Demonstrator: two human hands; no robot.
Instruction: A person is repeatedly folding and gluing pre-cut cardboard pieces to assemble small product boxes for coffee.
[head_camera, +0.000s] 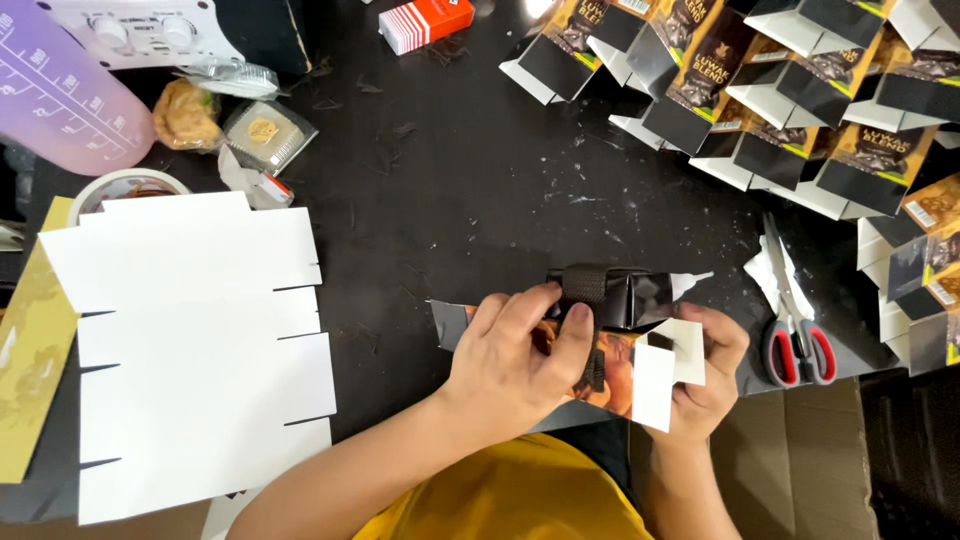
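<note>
- Black tabletop (470, 190), head view: two hands work at its near edge, both grasping one partly folded carton (610, 300) of black and orange card with white flaps.
- Left hand (515, 355): fingers closed over the carton's left portion, thumb and fingertips pressing the top fold.
- Right hand (712, 375): curled under the carton's right end, gripping a white flap.
- Carton location: held just above the table edge, in front of the person's yellow shirt (520, 495).
- Scissors (797, 320): one pair, red handles, lying just right of the right hand, blades resting on a piece of white paper.
- Flat white carton blanks (190, 350): one overlapped stack at the left; the exact sheet count cannot be told.
- Folded cartons (800, 90): a crowded group at upper right, more than ten, overlapping, so no firm count.
- Small red-and-white box (425, 22): one, at the top edge.
- Clear plastic tub (268, 135): one, lid on, holding something pale with a yellow disc.
- Pink translucent bottle (60, 95): one, at upper left.
</note>
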